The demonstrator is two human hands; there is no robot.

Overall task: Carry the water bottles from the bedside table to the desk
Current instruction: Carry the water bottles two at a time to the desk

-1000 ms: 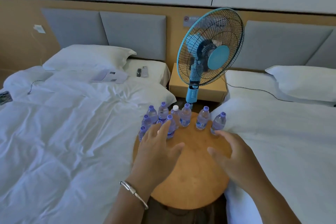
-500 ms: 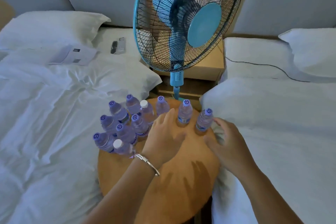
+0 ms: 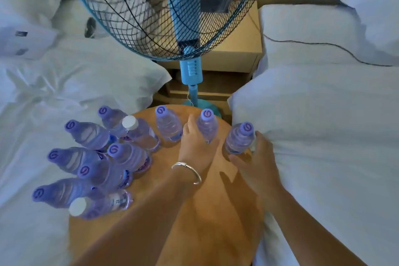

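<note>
Your left hand (image 3: 195, 149) wraps a clear ribbed plastic bottle with purple cap (image 3: 207, 125) at the far edge of the round wooden table (image 3: 207, 222). Your right hand (image 3: 258, 163) curls round its rightmost neighbour (image 3: 239, 138).

We see water bottles (image 3: 129, 155) clustered on the bench (image 3: 194, 222) between two beds, with a fan (image 3: 190, 67) behind.

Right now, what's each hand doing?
Left hand: gripping a water bottle.
Right hand: gripping the rightmost water bottle.
</note>
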